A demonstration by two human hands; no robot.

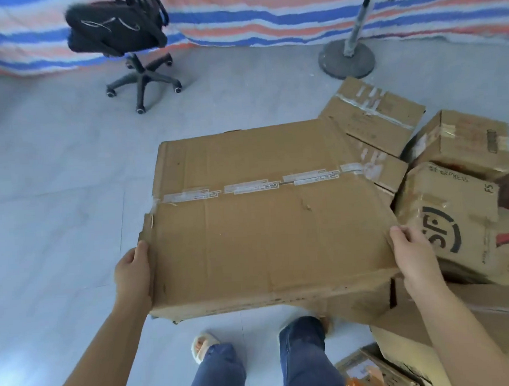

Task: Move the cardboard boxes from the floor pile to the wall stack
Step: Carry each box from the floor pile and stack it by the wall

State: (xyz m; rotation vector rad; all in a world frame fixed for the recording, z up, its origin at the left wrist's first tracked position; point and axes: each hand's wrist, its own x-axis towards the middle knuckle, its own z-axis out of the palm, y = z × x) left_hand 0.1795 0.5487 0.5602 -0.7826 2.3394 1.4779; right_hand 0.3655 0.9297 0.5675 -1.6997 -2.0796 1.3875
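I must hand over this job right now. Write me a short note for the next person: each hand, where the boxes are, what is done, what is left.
Left hand: holds the left edge of the large flat box.
Right hand: grips its right edge.
The large flat box is held between both hands above the floor, in front of the legs.
The floor pile lies to the right, with several boxes in it.
Done: this box is picked up.
Left: carry it to the wall stack, which is not in view, then move the remaining boxes.

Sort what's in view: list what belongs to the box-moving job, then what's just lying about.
Job: large box, held by left hand and right hand; SF-marked box and taped box in the pile.
Lying about: office chair, stand base, striped tarp.
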